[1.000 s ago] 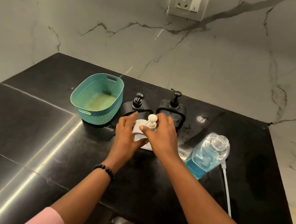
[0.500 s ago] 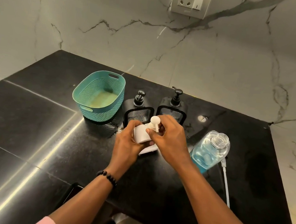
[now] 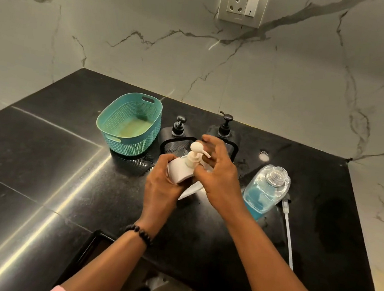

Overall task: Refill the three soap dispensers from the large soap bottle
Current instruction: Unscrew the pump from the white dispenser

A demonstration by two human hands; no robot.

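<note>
A black stone countertop point(image 3: 40, 177) meets a veined marble wall point(image 3: 127, 32) bearing a power socket point(image 3: 245, 5). On the counter stands a teal perforated basket point(image 3: 130, 124), and to the right the large soap bottle point(image 3: 265, 192), uncapped, holds blue liquid in its lower part. Just right of it lies a white pump tube point(image 3: 288, 233). Two black soap dispensers point(image 3: 179, 129) stand behind the hands. The left hand point(image 3: 162, 185) curls its fingers round the tilted white dispenser point(image 3: 181, 170) at the centre. The right hand point(image 3: 218, 174) touches the pump collar point(image 3: 190, 160), its upper fingers loosely spread near the nozzle.
</note>
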